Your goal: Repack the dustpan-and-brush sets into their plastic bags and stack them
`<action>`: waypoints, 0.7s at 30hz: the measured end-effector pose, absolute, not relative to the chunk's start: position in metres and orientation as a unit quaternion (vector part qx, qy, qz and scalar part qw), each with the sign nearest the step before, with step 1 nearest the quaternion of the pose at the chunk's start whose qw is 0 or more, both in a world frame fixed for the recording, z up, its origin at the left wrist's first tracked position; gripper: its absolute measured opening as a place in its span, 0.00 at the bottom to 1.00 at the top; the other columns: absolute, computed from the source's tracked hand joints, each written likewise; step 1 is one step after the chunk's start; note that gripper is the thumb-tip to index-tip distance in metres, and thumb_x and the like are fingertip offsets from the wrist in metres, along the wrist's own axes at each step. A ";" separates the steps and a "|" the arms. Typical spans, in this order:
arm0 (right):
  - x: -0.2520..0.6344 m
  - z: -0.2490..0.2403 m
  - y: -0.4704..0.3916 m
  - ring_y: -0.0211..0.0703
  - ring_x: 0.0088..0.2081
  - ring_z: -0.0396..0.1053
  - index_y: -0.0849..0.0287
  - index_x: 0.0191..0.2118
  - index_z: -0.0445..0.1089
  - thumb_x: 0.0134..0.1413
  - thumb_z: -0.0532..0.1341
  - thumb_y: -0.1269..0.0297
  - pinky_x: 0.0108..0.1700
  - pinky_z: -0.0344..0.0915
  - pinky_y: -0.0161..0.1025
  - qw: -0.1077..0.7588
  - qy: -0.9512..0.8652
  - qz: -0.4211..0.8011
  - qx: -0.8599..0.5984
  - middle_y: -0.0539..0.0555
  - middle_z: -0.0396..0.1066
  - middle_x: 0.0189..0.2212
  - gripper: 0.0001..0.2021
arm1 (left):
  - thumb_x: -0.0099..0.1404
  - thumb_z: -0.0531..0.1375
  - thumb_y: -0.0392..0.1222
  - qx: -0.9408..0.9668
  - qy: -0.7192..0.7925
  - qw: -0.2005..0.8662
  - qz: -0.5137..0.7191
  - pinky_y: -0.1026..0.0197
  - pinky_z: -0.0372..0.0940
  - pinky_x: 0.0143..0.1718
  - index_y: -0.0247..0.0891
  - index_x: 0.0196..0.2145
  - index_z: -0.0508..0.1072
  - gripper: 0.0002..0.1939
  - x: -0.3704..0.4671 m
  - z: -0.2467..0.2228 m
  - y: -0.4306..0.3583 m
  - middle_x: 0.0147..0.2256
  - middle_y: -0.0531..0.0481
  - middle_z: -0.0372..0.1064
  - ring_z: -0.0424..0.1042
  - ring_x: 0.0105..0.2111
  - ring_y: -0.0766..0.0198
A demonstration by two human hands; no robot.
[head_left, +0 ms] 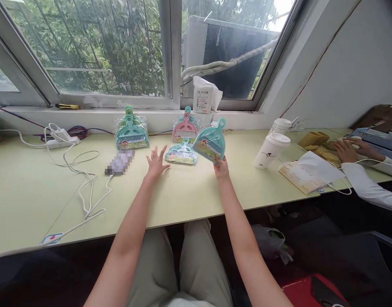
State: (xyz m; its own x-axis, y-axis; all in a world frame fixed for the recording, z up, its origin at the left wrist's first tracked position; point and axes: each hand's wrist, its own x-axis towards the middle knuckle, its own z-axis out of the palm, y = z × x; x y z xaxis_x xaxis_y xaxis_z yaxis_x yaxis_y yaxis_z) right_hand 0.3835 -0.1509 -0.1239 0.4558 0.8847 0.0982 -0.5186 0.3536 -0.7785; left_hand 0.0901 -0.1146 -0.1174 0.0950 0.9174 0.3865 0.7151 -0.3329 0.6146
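My right hand [222,167] grips the lower right corner of a teal dustpan and brush set [211,140] in clear wrapping, held up and tilted over the table. Fingers spread, my left hand [156,163] hovers by the table with nothing in it. Just beyond it, a second teal dustpan set [182,153] lies on the tabletop. A pink dustpan set [185,128] leans at the front of a stack by the wall. To the left, a teal dustpan set [132,134] fronts another stack with green ones behind.
Two white paper cups [270,151] stand on the right, near a paper bag [307,170]. White cables [87,175] and a blurred phone [120,163] lie left. A screwdriver [68,106] and tissue pack [204,96] rest on the sill. Another person's hands [347,149] are at far right.
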 end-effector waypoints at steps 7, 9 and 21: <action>0.383 -0.124 -0.152 0.38 0.45 0.72 0.54 0.39 0.65 0.42 0.66 0.69 0.50 0.68 0.42 0.778 -0.255 0.463 -0.341 0.48 0.75 0.41 0.16 | 0.56 0.61 0.37 0.728 0.517 0.200 0.404 0.51 0.56 0.57 0.38 0.36 0.76 0.08 0.097 -0.140 -0.085 0.53 0.43 0.65 0.62 0.55 0.51; 0.380 -0.123 -0.151 0.38 0.43 0.73 0.54 0.39 0.65 0.41 0.67 0.70 0.49 0.69 0.41 0.770 -0.251 0.478 -0.340 0.48 0.75 0.40 0.16 | 0.56 0.60 0.38 0.715 0.508 0.215 0.429 0.53 0.59 0.55 0.36 0.30 0.76 0.05 0.102 -0.139 -0.079 0.48 0.42 0.68 0.66 0.50 0.53; 0.352 -0.130 -0.136 0.39 0.29 0.69 0.55 0.31 0.62 0.27 0.71 0.65 0.28 0.66 0.33 0.743 -0.329 0.445 -0.375 0.45 0.71 0.28 0.22 | 0.54 0.60 0.36 0.691 0.590 0.116 0.402 0.53 0.62 0.48 0.39 0.47 0.69 0.20 0.116 -0.139 -0.054 0.47 0.40 0.65 0.68 0.48 0.50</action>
State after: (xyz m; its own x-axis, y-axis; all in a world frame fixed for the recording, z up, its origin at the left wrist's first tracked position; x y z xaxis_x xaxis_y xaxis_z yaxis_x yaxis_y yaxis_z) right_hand 0.3515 -0.1363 -0.1303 0.3869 0.9090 0.1550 -0.4152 0.3218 -0.8509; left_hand 0.1159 -0.0538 -0.1393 -0.0195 0.9081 0.4182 0.7219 -0.2766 0.6342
